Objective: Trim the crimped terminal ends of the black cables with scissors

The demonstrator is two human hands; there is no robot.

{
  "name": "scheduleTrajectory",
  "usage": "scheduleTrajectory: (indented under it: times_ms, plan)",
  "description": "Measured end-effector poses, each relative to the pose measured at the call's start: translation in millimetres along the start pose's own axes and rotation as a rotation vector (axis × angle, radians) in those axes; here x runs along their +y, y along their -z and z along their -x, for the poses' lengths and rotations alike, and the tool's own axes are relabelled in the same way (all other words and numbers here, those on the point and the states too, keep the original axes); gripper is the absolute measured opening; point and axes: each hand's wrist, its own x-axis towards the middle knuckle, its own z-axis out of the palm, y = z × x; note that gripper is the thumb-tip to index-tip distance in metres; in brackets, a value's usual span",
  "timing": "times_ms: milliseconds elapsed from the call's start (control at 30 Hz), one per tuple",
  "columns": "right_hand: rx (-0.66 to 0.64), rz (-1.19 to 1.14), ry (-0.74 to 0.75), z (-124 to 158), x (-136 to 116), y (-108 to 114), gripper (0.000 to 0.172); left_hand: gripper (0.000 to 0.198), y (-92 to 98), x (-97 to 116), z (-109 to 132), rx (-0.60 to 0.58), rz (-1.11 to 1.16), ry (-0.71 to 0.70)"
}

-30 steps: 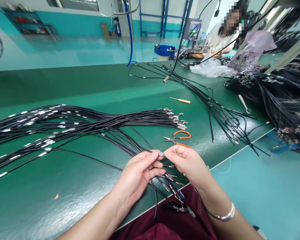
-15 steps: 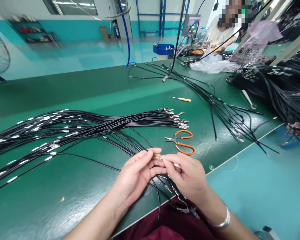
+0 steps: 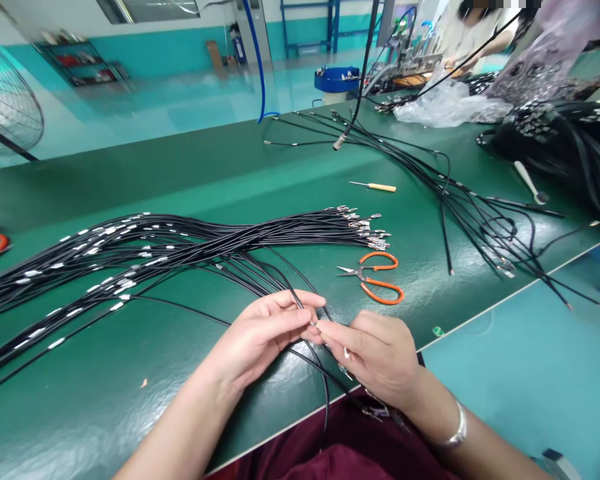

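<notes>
L hand point(image 3: 265, 333) and R hand point(image 3: 375, 353) meet near the front edge of the green surface point(image 3: 180, 373). Between them is a small cable end point(image 3: 314, 324), w/ a bit of metal showing. Thumb and fingers of L hand are closed on it, prob. to steady it; R hand pinches it from the other side, thumb and index together, prob. b/c such a small part asks for fingertips from two sides. Exact contact is partly hidden, so I can't tell which finger carries more.

The L index stretches out above, prob. to leave the R fingertips some space. Black cables run under the hands toward the maroon clothing point(image 3: 330, 447); the edge and lap seem to support them.

The cable bundle point(image 3: 260, 235) lies beyond the hands, metal ends mostly gathered at the same side, perh. for easy picking. Orange-handled scissors point(image 3: 361, 273) lie open just beyond R hand, prob. for quick reach. The yellow-handled pick point(image 3: 383, 188) is farther, so maybe needed less often.
</notes>
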Motion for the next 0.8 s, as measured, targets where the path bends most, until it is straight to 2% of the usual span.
scheduleTrajectory:
  times_ms: [133, 233, 300, 433, 533, 567, 600, 633, 700, 733, 800]
  plan:
    - [-0.009, -0.054, -0.036, -3.1, -4.5, -0.6, 0.016, 0.017, -2.0, -2.8, -1.3, 0.022, -0.036, -0.012]
    - [-0.071, -0.185, -0.181, -6.8, -6.9, 7.2, 0.015, 0.016, -5.3, -4.8, -2.3, 0.074, -0.044, -0.023]
    - [-0.133, -0.224, -0.302, -8.8, 0.0, 19.2, 0.018, 0.016, -6.6, -5.7, -3.4, 0.104, -0.033, -0.019]
    - [-0.171, -0.021, -0.389, -12.8, 37.0, 52.4, 0.019, 0.011, -8.0, -7.7, -5.9, 0.159, 0.047, -0.005]
    - [-0.314, 0.106, -0.433, -21.9, 69.6, 73.9, 0.02, 0.012, -10.2, -8.3, -6.4, 0.168, 0.089, 0.005]
    - [-0.396, 0.103, -0.485, -28.0, 79.4, 80.8, 0.02, 0.013, -11.2, -8.0, -6.0, 0.168, 0.093, 0.005]
    - [-0.41, 0.105, -0.544, -36.3, 88.9, 88.4, 0.02, 0.014, -12.2, -7.4, -5.3, 0.172, 0.094, 0.006]
    - [-0.365, 0.104, -0.598, -46.9, 98.4, 97.0, 0.021, 0.016, -13.2, -6.9, -4.4, 0.18, 0.093, 0.01]
    - [-0.146, 0.098, -0.656, -74.9, 118.5, 116.7, 0.027, 0.018, -14.2, -6.4, -3.1, 0.226, 0.1, 0.041]
    - [-0.013, 0.065, -0.651, -91.5, 129.3, 126.9, 0.03, 0.02, -13.7, -6.8, -3.5, 0.252, 0.116, 0.058]
    - [0.085, 0.085, -0.598, -127.5, 151.6, 145.1, 0.04, 0.024, -10.5, -8.6, -7.3, 0.282, 0.171, 0.077]
